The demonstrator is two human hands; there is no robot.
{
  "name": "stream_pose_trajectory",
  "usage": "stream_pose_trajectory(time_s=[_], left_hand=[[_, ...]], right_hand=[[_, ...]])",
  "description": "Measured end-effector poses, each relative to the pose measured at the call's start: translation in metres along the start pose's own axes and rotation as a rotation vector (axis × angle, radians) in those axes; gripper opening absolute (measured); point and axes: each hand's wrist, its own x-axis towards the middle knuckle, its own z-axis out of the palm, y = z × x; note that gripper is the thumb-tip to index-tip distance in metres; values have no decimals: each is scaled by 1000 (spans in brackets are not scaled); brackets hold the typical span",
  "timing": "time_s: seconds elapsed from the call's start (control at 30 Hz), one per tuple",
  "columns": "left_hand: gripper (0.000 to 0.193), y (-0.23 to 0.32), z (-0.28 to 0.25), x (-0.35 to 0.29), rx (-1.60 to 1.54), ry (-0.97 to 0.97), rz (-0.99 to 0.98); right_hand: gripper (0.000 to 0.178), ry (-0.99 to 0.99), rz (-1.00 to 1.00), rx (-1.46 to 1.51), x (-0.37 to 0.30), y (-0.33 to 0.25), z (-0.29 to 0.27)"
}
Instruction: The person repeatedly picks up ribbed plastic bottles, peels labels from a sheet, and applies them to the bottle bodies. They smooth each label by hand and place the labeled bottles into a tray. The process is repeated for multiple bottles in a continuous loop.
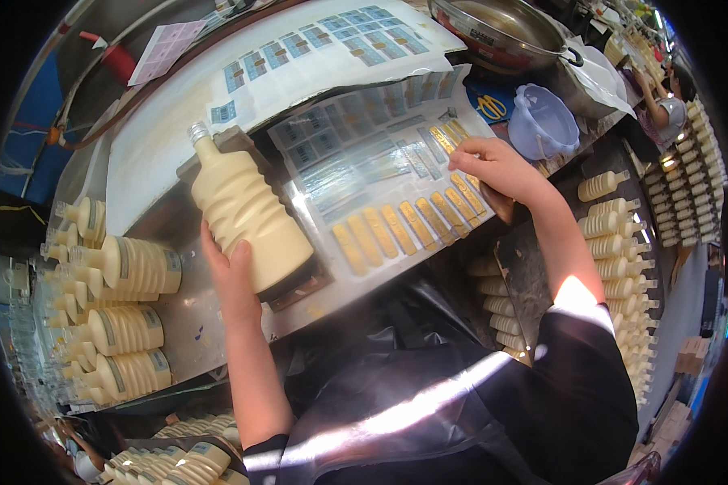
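Observation:
A cream-coloured bottle [243,206] with wavy ridges and a clear threaded neck leans on a dark metal stand on the bench. My left hand [233,271] is wrapped round its lower left side, with the thumb on the front. Over the right end of a wet, clear-covered sheet [348,182], my right hand [493,166] has its thumb and fingers closed together. Whatever they may hold is too small to make out. Below and beside it lie several gold label strips [398,229] in a row, with blue-grey labels [416,158] behind them.
Stacks of similar bottles [129,327] lie at the left, more [619,267] at the right. Behind the sheet is a white board [178,153] bearing blue labels. A lavender bucket [546,125], yellow-handled scissors [491,107] and a metal pan [501,32] stand at the back right.

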Motion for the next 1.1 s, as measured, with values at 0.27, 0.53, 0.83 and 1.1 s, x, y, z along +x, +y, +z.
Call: stream_pose_trajectory(time_s=[0.27, 0.53, 0.83, 1.1], left_hand=[[84, -2, 0, 1, -44, -14, 15], [83, 4, 2, -4, 0, 27, -22], [74, -10, -2, 2, 58, 56, 26], [84, -9, -6, 0, -37, -6, 33]], right_hand=[[22, 250, -529, -324, -23, 24, 53], [22, 87, -554, -499, -58, 44, 85], [26, 372, -106, -172, -49, 43, 26], [22, 504, 39, 394, -58, 39, -23]])
